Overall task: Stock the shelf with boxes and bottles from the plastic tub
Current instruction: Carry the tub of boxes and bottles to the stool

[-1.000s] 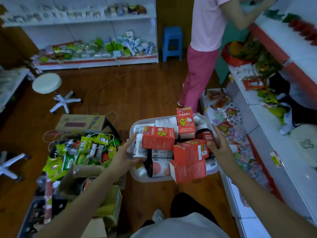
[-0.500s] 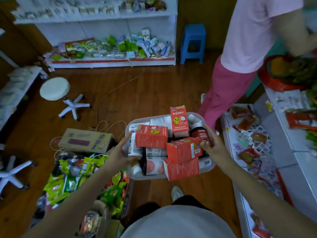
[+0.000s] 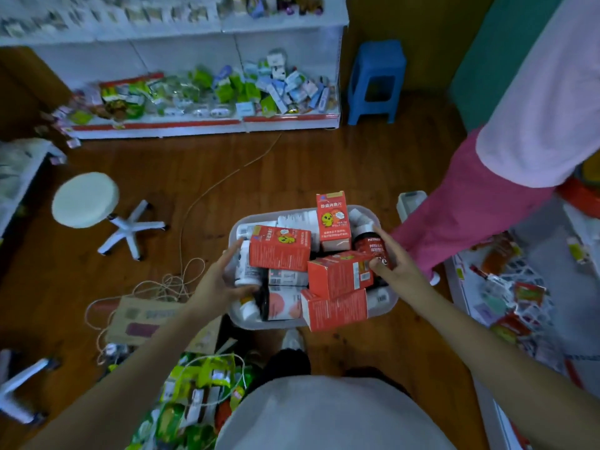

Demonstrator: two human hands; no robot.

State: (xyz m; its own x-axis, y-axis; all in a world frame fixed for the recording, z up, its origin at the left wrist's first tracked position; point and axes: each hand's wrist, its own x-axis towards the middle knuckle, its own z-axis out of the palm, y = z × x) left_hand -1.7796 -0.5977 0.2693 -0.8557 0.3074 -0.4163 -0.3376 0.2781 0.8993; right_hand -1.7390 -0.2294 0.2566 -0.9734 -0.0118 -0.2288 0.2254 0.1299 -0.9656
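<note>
Above the brown wooden floor point(image 3: 292, 164), a pale, translucent plastic tub point(image 3: 388, 298) with rounded corners was carried between two bare hands. It was filled with red cardboard boxes point(image 3: 279, 251), smooth and rectangular, some lying flat and one standing upright point(image 3: 333, 222) at the far side. Between them lay white plastic bottles point(image 3: 248, 271) and one dark bottle point(image 3: 370, 245) with a red label.

The left hand point(image 3: 220, 280) was at the left edge of the tub, its fingers spread and curved around the rim, the thumb touching a white bottle. The right hand point(image 3: 394, 264) held the right edge, the fingers curled over the rim and the thumb pressing against the dark bottle and the corner of a red box. So the tub was between both hands, close in front of the person's body.

The bottom of the tub was hidden under the goods, and the small print on the labels was too blurred to read. Far behind stood a white shelf point(image 3: 207, 128) with mixed packets, out of focus. A blue plastic stool point(image 3: 375, 82) and a round white stool point(image 3: 86, 199) stood on the floor. On the right another person in pink trousers point(image 3: 467, 216) was cut off by the frame.
</note>
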